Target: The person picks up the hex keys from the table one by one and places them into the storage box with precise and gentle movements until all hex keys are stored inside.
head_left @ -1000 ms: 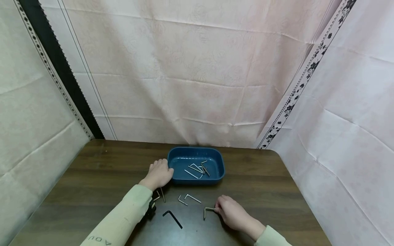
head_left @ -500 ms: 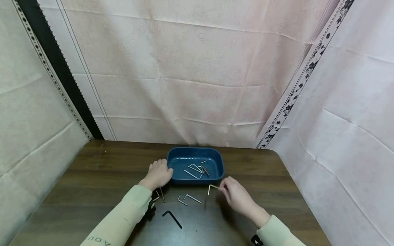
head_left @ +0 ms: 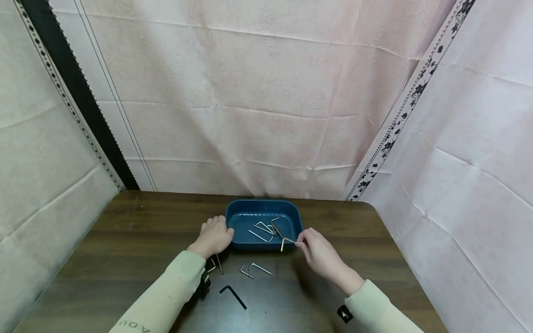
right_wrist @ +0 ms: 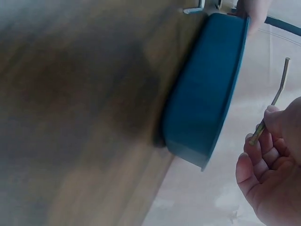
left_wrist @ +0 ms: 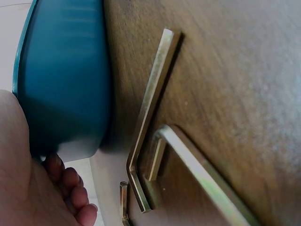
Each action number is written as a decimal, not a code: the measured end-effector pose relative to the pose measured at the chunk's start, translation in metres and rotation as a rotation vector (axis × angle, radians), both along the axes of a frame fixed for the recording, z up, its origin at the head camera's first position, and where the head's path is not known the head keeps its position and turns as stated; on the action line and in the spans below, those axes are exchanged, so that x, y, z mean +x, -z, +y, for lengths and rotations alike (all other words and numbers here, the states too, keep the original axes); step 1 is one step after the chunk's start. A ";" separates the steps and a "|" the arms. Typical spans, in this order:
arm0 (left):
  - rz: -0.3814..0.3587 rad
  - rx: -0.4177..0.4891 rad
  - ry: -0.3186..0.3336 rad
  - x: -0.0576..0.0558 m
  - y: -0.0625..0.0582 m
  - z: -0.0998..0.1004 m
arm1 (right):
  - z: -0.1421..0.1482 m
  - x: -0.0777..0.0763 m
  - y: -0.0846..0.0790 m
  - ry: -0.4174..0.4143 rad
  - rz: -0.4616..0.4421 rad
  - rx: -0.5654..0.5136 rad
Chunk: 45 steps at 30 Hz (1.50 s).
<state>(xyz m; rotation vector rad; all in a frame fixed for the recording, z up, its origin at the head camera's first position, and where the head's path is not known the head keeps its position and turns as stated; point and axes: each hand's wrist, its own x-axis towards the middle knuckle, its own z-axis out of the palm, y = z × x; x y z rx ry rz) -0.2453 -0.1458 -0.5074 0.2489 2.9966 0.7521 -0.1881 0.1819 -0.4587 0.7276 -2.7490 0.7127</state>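
Observation:
My right hand [head_left: 318, 253] pinches a brassy hex key [right_wrist: 277, 96] between thumb and fingertips. Its bent end overlaps the front right rim of the blue tray [head_left: 250, 246] in the head view. At the tray's left end, my left hand [head_left: 213, 237] grips the rim, with the thumb on the near side and the fingers curled under in the left wrist view. Several hex keys [head_left: 262, 227] lie inside the tray, crossing one another. Beside my left wrist, a long brassy hex key [left_wrist: 153, 89] rests on the wood, with another hex key [left_wrist: 195, 162] next to it.
Two silver hex keys [head_left: 260, 268] lie on the wooden table [head_left: 354, 226] in front of the tray. A black hex key [head_left: 234, 297] is nearer the front edge. Pale cloth [head_left: 266, 115] hangs behind the table and along both sides.
My right hand has lifted the hex key off the table and carried it up and away from me to the tray's front right rim. The left hand has stayed on the tray.

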 end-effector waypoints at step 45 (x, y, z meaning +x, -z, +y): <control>-0.003 0.016 -0.021 0.000 0.002 -0.001 | -0.076 -0.090 0.014 -0.060 -0.388 0.187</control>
